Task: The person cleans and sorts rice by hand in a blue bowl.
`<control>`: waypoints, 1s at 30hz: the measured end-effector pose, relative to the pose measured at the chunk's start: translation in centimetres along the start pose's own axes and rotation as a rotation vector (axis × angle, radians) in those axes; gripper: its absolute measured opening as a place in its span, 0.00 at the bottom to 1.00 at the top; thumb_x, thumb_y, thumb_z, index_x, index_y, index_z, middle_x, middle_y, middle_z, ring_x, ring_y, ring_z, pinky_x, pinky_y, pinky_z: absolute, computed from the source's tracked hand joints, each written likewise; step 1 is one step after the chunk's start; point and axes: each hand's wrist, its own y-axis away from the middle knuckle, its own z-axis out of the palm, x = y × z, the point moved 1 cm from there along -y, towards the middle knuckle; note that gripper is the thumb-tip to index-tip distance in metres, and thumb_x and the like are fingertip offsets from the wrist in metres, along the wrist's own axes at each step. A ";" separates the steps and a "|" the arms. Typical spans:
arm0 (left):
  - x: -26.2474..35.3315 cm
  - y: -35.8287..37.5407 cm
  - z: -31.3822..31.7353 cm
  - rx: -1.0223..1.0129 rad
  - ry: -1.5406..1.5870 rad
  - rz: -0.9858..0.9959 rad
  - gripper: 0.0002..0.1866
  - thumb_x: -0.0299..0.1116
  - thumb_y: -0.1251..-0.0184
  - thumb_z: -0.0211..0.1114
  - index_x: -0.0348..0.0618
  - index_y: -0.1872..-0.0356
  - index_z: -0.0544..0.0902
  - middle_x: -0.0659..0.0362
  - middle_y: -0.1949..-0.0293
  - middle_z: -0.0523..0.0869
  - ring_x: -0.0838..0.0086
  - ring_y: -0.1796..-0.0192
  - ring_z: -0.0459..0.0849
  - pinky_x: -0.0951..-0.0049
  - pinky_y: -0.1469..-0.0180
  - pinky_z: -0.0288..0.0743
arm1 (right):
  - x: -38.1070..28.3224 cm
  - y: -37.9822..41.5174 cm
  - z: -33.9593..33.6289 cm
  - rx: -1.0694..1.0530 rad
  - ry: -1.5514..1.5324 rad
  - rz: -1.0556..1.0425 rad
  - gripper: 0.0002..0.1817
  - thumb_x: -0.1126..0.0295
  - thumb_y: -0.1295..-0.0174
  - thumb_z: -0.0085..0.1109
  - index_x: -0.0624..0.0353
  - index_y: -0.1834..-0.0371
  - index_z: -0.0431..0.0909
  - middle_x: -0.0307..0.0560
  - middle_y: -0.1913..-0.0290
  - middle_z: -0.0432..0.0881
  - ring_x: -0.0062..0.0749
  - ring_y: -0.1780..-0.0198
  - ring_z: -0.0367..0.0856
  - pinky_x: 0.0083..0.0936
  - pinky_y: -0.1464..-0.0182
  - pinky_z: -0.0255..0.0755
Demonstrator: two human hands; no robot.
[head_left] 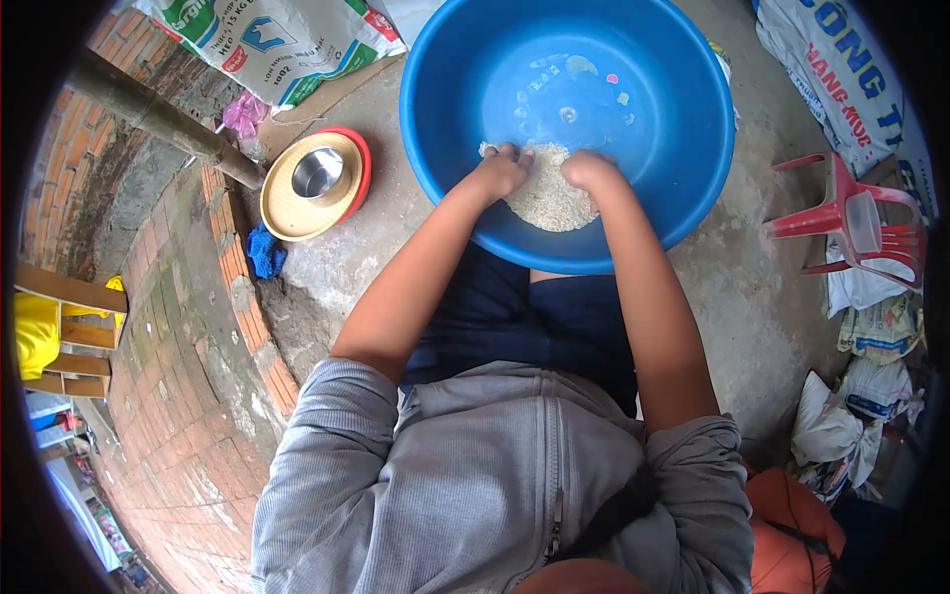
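A large round blue plastic basin [683,119] stands before me, with a heap of pale grain that looks like rice [550,198] on its near side. At the left edge of the heap, my left hand [503,173] presses in with curled fingers, and grain lies around its knuckles. Opposite it, my right hand [591,173] is curled closed against the heap's right edge. The fingertips of both hands are hidden by the hands and the grain. Wet-looking patches and a small pink spot mark the basin's far floor.
Left of the basin, a metal bowl [318,172] sits on a tan round tray [282,203], with a red rim [362,163] beneath. A blue cloth [265,251] lies nearby. Printed sacks [287,49] stand behind. To the right is a red plastic stool [841,213]; a bamboo pole [148,109] leans at left.
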 end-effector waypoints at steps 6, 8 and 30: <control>0.7 0.0 5.8 -0.010 0.750 -0.132 0.30 0.51 0.26 0.42 0.42 0.32 0.63 0.49 0.31 0.63 0.56 0.30 0.63 0.59 0.31 0.58 | -0.7 -3.0 5.9 0.438 -0.627 0.084 0.29 0.60 0.37 0.47 0.75 0.40 0.63 0.67 0.40 0.64 0.56 0.42 0.73 0.46 0.42 0.69; 1.4 0.8 6.3 -0.227 1.229 0.037 0.28 0.50 0.26 0.40 0.43 0.34 0.66 0.46 0.32 0.66 0.57 0.31 0.64 0.58 0.30 0.56 | -1.4 2.1 4.2 0.372 -0.778 0.073 0.33 0.58 0.37 0.49 0.74 0.37 0.55 0.67 0.39 0.56 0.63 0.40 0.69 0.47 0.42 0.71; 2.5 1.1 -1.0 0.692 0.425 0.222 0.23 0.43 0.30 0.56 0.36 0.81 0.80 0.56 0.84 0.78 0.74 0.81 0.74 0.68 0.73 0.69 | 3.7 1.8 -2.6 0.605 -0.990 -0.300 0.27 0.50 0.34 0.51 0.63 0.82 0.71 0.43 0.87 0.70 0.33 0.84 0.68 0.34 0.75 0.66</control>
